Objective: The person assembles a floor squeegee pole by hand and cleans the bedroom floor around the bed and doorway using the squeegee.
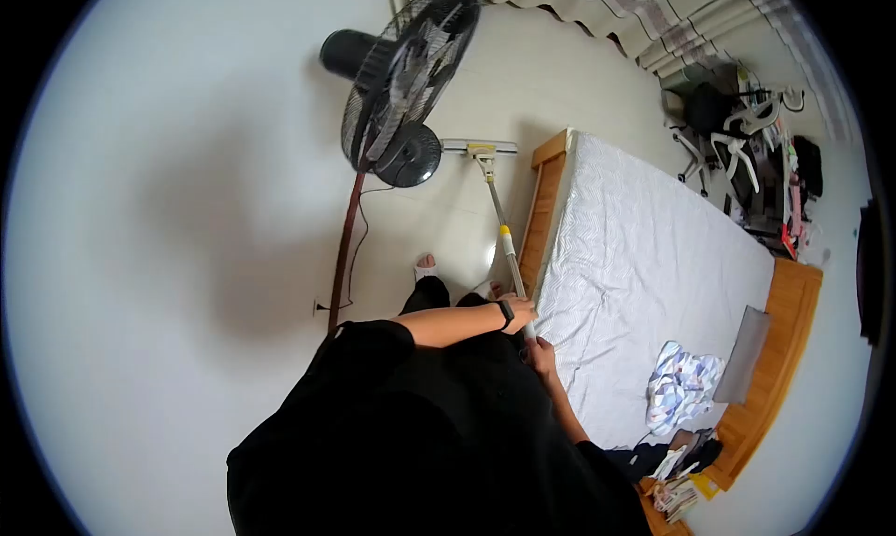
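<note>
A flat mop with a grey pole and a yellow collar slants down and away from my body. Its wide head rests on the tiled floor, between the fan's base and the foot of the bed. My left hand, with a black band on the wrist, is closed around the pole. Lower in the view, close to my body, my right hand grips the upper end of the same pole. Both hands are beside the edge of the mattress.
A black standing fan is at the left by the wall, its cord running to a socket. The wooden bed frame borders the right side. Farther off are curtains and an office chair. Folded bedding lies on the bed.
</note>
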